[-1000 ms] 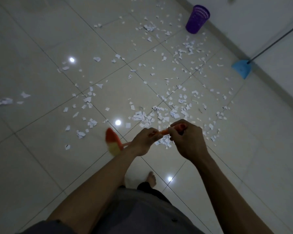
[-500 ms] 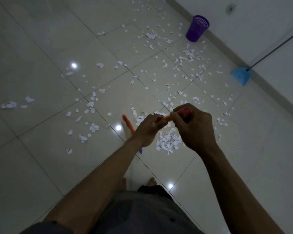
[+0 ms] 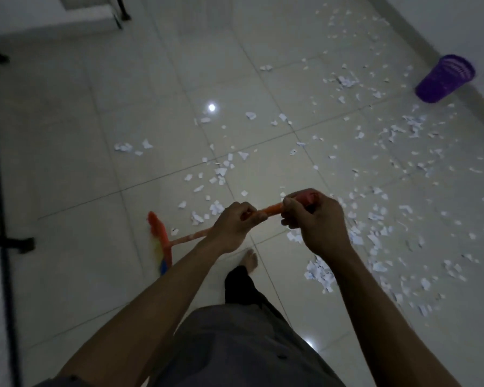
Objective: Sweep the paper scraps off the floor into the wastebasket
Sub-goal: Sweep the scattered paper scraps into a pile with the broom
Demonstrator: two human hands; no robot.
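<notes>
Both my hands hold an orange broom (image 3: 162, 241). My left hand (image 3: 234, 226) grips the handle lower down, my right hand (image 3: 316, 219) grips its top end. The broom's head rests on the tiles to my lower left. White paper scraps (image 3: 221, 171) lie scattered over the floor ahead and to the right, with a small heap (image 3: 319, 272) by my right forearm. The purple wastebasket (image 3: 444, 79) stands upright at the far right, by the wall.
Black furniture legs (image 3: 0, 191) run along the left edge, and more legs (image 3: 122, 12) show at the top left. A white wall with a skirting board (image 3: 430, 29) runs along the upper right. My bare foot (image 3: 249, 259) stands on the tiles under my hands.
The view has swung left, so the wastebasket now sits far right and the blue dustpan is out of view. The broom's head has swung out to the left.
</notes>
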